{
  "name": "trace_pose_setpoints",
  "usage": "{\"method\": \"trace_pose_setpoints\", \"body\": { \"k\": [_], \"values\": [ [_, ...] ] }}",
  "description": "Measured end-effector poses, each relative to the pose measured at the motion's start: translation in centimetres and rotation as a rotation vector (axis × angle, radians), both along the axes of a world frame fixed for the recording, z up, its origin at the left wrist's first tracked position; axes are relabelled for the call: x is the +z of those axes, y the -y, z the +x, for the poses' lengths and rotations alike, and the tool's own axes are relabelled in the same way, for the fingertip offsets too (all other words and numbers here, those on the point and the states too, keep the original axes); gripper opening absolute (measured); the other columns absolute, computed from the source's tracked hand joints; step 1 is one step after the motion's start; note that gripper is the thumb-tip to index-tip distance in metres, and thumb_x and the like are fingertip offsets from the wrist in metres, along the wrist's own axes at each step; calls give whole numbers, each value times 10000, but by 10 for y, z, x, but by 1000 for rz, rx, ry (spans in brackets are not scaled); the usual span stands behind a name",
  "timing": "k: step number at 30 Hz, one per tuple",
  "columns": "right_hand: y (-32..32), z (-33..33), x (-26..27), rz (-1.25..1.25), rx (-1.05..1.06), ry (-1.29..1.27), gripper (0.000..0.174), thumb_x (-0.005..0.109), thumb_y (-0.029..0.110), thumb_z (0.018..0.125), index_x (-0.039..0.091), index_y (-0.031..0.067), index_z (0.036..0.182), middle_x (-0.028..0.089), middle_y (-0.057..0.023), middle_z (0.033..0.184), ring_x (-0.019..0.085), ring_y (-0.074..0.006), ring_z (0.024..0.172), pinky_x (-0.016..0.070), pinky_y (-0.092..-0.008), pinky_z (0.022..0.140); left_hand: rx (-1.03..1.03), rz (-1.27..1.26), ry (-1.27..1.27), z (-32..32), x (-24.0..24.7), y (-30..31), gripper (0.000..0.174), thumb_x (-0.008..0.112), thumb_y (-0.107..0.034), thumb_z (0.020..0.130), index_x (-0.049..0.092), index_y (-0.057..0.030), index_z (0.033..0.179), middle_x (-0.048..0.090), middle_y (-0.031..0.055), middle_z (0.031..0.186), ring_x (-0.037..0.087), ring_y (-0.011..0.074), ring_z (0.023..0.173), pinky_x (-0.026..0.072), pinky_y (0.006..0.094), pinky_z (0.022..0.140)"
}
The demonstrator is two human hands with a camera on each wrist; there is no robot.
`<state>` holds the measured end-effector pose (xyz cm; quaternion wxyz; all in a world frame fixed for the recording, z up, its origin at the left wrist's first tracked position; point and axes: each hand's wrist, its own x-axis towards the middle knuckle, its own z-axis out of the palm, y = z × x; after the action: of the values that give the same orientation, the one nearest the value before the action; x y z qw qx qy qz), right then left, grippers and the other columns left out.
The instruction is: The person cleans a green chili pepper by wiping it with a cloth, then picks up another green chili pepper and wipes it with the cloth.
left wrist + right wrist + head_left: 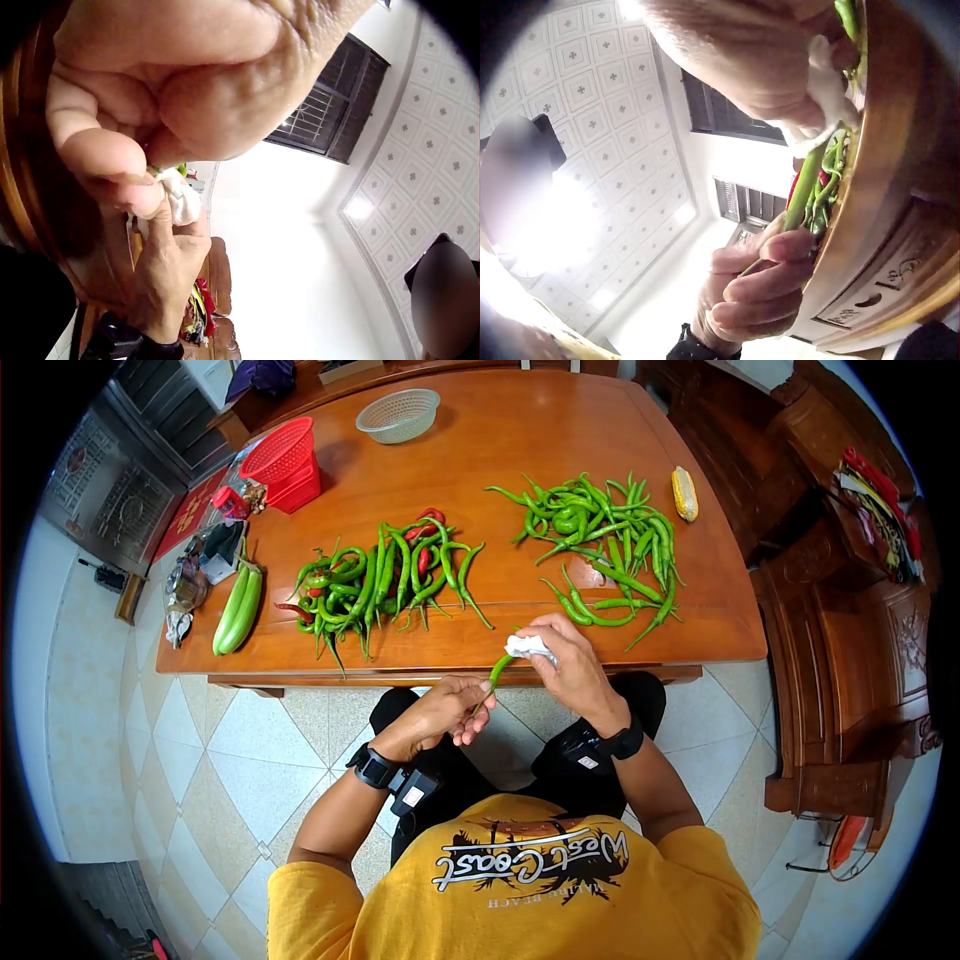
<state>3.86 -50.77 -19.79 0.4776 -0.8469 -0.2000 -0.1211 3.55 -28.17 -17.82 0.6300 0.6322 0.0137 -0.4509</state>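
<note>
left hand pinching near end of green pepper | right hand pinching white cloth against its far end | pepper between hands, by table front edge | red-green pile beyond, left

The gripped pepper is bright green, the tissue or cloth against it white. Beyond the grip, the left heap mixes green with red, the right heap is green; below, floor tiles form white-and-beige diamonds.
</note>
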Motion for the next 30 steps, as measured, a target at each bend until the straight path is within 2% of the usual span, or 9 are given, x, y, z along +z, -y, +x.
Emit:
{"method": "trace_pose_setpoints", "body": {
  "k": [4,8,14,16,17,20,24,25,30],
  "values": [
    [8,3,0,-41,-92,44,305,637,-93,777,641,-18,1073,589,-158,1095,614,-336,993,500,-379,851,13,7,90,2,1,-5,341,459,-341,1047,583,-48,922,544,1,623,507,72,445,402,188,386],
    [22,7,4,-150,-286,73,316,642,-56,784,644,11,1093,589,-161,1152,611,-370,1018,503,-395,857,87,3,244,13,6,-15,349,483,-357,1038,591,-41,939,536,1,624,504,67,445,389,192,381],
    [32,9,0,-279,-340,71,314,668,-12,773,640,43,1081,600,-154,1138,608,-375,1009,510,-433,827,236,66,467,53,17,-23,372,502,-369,1027,612,-23,946,556,5,620,516,71,431,380,201,365],
    [31,7,5,-293,-346,42,291,658,-16,790,644,33,1077,612,-146,1116,611,-379,998,509,-427,819,332,91,504,64,19,-22,367,497,-364,1030,626,-20,1017,576,7,654,532,73,452,393,206,369],
    [30,5,8,-300,-349,27,279,654,-18,799,646,28,1075,617,-143,1105,612,-381,993,509,-423,815,348,99,495,72,16,-26,383,494,-352,1032,606,-6,1153,625,30,724,550,79,477,412,209,380],
    [32,3,11,-297,-339,-11,283,658,-21,794,646,29,1072,619,-143,1093,615,-380,976,509,-431,802,430,52,497,70,16,-26,436,494,-341,1032,547,22,1268,668,66,802,557,88,485,428,203,391],
    [32,5,2,-302,-332,36,276,674,-20,776,656,35,1046,622,-139,1049,618,-369,961,510,-429,794,413,75,472,59,10,-23,440,545,-265,1015,494,51,1317,690,101,879,570,93,497,448,202,403],
    [32,7,-2,-305,-312,44,282,687,-16,761,659,40,1036,618,-134,1032,617,-362,959,509,-428,796,398,55,446,57,9,-23,402,580,-215,997,520,44,1298,691,95,881,578,88,504,450,202,404],
    [22,1,2,-215,-124,1,286,711,-21,717,660,61,986,625,-120,975,621,-358,928,506,-424,793,237,29,504,43,-3,-11,313,622,-189,972,620,21,1204,687,59,887,590,66,535,449,198,412]
  ]
}}
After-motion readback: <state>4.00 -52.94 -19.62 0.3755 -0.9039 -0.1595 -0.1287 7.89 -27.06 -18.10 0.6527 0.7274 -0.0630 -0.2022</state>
